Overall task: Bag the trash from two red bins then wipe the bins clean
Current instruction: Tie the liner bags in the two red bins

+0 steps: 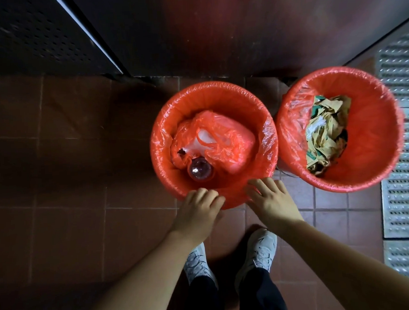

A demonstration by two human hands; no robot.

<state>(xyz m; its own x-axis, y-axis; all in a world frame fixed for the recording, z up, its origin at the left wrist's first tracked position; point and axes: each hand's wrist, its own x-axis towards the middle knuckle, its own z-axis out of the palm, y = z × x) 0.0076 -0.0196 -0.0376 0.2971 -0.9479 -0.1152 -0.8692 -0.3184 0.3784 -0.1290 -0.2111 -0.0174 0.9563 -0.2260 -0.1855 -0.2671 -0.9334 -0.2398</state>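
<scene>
Two red bins stand side by side on the tiled floor, each lined with a thin red plastic bag. The left bin (165,142) holds a knotted red bag of trash (221,139) and a clear plastic cup lid or bottle (200,169). The right bin (373,131) holds crumpled brown and green paper (325,134). My left hand (198,213) rests on the left bin's near rim, fingers curled over the liner. My right hand (272,198) lies on the same rim a little to the right, fingers spread on the plastic.
A dark metal wall or cabinet (216,31) rises right behind the bins. A metal drain grate (405,168) runs along the floor at the right. My two white shoes (258,251) stand just in front of the left bin. Brown floor tiles (70,185) spread to the left.
</scene>
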